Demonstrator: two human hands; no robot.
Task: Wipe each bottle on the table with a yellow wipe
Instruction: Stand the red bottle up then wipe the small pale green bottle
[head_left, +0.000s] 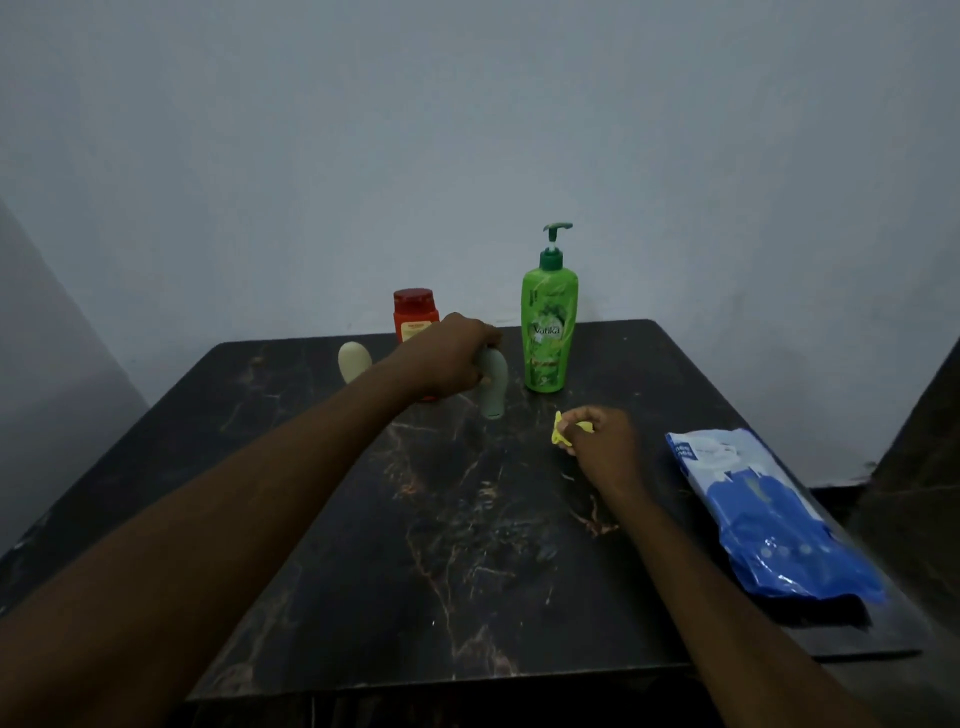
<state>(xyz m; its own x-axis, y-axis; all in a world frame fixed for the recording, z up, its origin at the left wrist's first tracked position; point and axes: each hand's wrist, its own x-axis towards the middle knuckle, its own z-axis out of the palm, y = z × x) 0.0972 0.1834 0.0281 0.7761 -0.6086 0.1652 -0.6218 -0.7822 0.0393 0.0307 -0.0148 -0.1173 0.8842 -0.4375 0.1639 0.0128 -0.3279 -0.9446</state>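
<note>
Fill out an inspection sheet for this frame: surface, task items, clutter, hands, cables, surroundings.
Surface: dark marble-pattern table, dim lighting.
Task items: green pump bottle upright at the back; red-capped orange bottle behind the left hand; cream bottle at back left; pale grey-green bottle held by its top; yellow wipe bunched in the right hand.
Clutter: blue and white wipes pack lying at the right edge.
Hands: left hand closed on the grey-green bottle; right hand pinching the wipe.
Cables: nothing seen.
Surroundings: plain pale wall; dark shape at far right, unclear.
</note>
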